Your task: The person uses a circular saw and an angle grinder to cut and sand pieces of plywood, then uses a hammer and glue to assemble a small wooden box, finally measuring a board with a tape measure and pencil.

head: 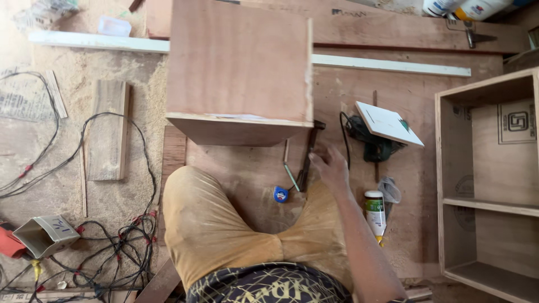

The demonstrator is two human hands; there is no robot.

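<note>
I am sitting cross-legged on a plywood sheet laid on the floor. My right hand reaches forward with its fingers spread, empty, just right of a dark-handled hammer lying on the sheet. A pencil and a small blue tape measure lie beside the hammer. A closed plywood box stands in front of my knees. My left hand is not in view.
A glue bottle lies by my right knee. A green power tool sits under a white tile. An open plywood cabinet stands at right. Tangled wires, a plank and sawdust cover the left floor.
</note>
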